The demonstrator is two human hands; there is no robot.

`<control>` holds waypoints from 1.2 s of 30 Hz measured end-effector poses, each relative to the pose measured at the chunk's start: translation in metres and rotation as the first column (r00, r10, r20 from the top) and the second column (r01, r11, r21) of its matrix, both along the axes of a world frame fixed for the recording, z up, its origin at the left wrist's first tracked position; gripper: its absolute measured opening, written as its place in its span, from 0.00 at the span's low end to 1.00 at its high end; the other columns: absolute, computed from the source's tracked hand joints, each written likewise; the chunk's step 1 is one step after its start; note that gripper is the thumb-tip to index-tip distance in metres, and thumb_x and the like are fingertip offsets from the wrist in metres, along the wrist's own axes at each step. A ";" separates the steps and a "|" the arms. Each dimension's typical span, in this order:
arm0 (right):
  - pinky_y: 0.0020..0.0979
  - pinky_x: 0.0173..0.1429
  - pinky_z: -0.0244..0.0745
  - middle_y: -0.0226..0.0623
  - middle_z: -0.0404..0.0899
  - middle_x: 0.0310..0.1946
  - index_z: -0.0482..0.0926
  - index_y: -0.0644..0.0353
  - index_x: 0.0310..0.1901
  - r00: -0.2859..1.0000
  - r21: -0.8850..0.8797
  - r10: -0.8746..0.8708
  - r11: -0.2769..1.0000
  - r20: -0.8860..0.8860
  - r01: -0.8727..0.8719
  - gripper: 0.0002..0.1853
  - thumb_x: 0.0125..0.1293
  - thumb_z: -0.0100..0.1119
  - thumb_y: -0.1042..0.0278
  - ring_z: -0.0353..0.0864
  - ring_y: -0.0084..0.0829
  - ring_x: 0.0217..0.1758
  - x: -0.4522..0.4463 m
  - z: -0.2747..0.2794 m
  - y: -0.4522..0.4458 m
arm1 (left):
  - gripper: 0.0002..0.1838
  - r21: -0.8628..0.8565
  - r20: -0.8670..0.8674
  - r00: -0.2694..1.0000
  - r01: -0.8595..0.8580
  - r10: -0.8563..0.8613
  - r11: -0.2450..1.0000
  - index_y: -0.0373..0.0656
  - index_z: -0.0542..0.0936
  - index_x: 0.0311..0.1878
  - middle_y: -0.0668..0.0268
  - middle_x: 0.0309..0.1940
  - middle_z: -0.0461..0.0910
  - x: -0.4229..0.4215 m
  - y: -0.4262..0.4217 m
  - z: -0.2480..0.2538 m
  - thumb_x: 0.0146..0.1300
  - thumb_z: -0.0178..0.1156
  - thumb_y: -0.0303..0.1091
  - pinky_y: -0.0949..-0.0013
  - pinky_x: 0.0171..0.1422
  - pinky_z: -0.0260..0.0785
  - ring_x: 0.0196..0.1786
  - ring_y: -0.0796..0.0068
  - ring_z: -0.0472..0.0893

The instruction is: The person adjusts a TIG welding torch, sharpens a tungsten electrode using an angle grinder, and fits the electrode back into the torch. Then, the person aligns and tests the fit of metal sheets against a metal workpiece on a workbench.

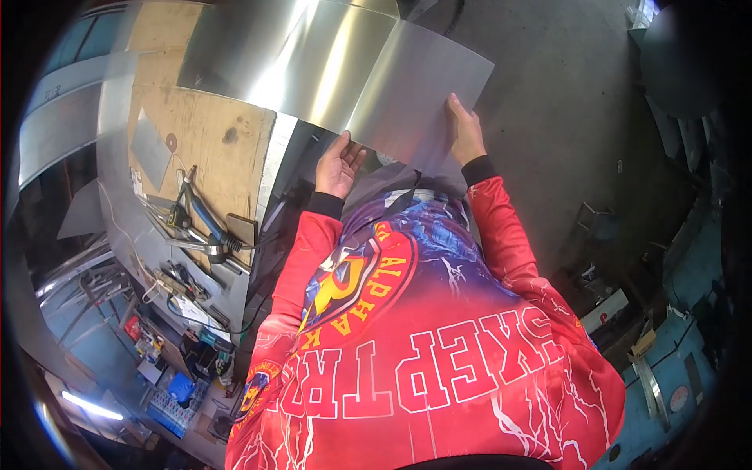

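Note:
A large shiny metal sheet (415, 86) with bend lines across it reaches from over the workbench to in front of my body. My left hand (338, 167) is at its near edge, palm turned up and fingers curled at the rim, holding it there. On the right side, my right hand (468, 135) grips the sheet by its edge, thumb on the upper face and the other fingers hidden underneath. The sheet's far end runs out of view at the top.
The wooden workbench (211, 129) on the left bears a small metal plate (153, 149), a blue-handled power tool (205, 215) with a cord, and several hand tools. Below it, a shelf holds a blue crate (168, 407). Grey floor (548, 102) lies to the right, with a metal stand (599, 222).

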State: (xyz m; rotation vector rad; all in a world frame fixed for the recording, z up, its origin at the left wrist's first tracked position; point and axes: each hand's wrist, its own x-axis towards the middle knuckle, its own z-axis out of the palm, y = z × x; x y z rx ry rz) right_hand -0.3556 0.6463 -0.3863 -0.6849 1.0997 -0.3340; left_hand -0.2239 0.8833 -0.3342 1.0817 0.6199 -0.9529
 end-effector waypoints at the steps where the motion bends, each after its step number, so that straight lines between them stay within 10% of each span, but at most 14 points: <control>1: 0.43 0.68 0.63 0.52 0.64 0.64 0.55 0.77 0.65 0.999 0.031 -0.017 0.999 0.031 0.016 0.48 0.58 0.71 0.48 0.64 0.39 0.68 -0.002 -0.011 -0.002 | 0.09 -0.003 -0.002 1.000 0.001 -0.001 1.000 0.45 0.78 0.45 0.69 0.40 0.81 0.001 -0.002 0.000 0.65 0.64 0.36 0.65 0.53 0.75 0.44 0.73 0.80; 9: 0.42 0.71 0.60 0.54 0.62 0.65 0.50 0.79 0.67 0.992 0.028 -0.040 0.999 0.124 0.037 0.51 0.58 0.71 0.49 0.62 0.40 0.69 -0.003 0.002 0.002 | 0.07 -0.030 -0.041 0.998 0.051 -0.053 0.998 0.45 0.79 0.41 0.69 0.39 0.82 0.007 0.000 -0.002 0.65 0.64 0.37 0.66 0.53 0.75 0.44 0.75 0.81; 22: 0.35 0.57 0.71 0.35 0.79 0.48 0.79 0.66 0.51 0.995 -0.007 -0.065 0.998 -0.070 0.065 0.23 0.62 0.68 0.55 0.78 0.28 0.51 0.006 0.020 0.002 | 0.09 -0.018 -0.028 0.998 0.053 -0.053 0.998 0.45 0.79 0.44 0.72 0.36 0.79 0.008 -0.001 -0.007 0.65 0.64 0.36 0.65 0.51 0.77 0.42 0.74 0.79; 24: 0.41 0.62 0.69 0.41 0.76 0.54 0.74 0.69 0.56 0.986 -0.116 0.074 0.992 0.151 -0.057 0.33 0.59 0.71 0.51 0.74 0.32 0.57 0.006 0.024 0.000 | 0.11 -0.028 0.015 0.999 0.051 -0.050 0.998 0.42 0.78 0.45 0.65 0.40 0.79 0.008 -0.003 -0.008 0.64 0.64 0.36 0.65 0.48 0.78 0.43 0.70 0.80; 36: 0.49 0.68 0.62 0.57 0.60 0.66 0.50 0.80 0.67 0.999 0.001 0.013 1.000 0.034 -0.013 0.57 0.51 0.77 0.49 0.58 0.45 0.72 -0.003 -0.008 -0.002 | 0.11 0.025 0.059 0.996 0.058 -0.060 0.998 0.43 0.80 0.45 0.68 0.41 0.81 0.008 0.002 -0.010 0.63 0.67 0.36 0.68 0.50 0.77 0.44 0.72 0.81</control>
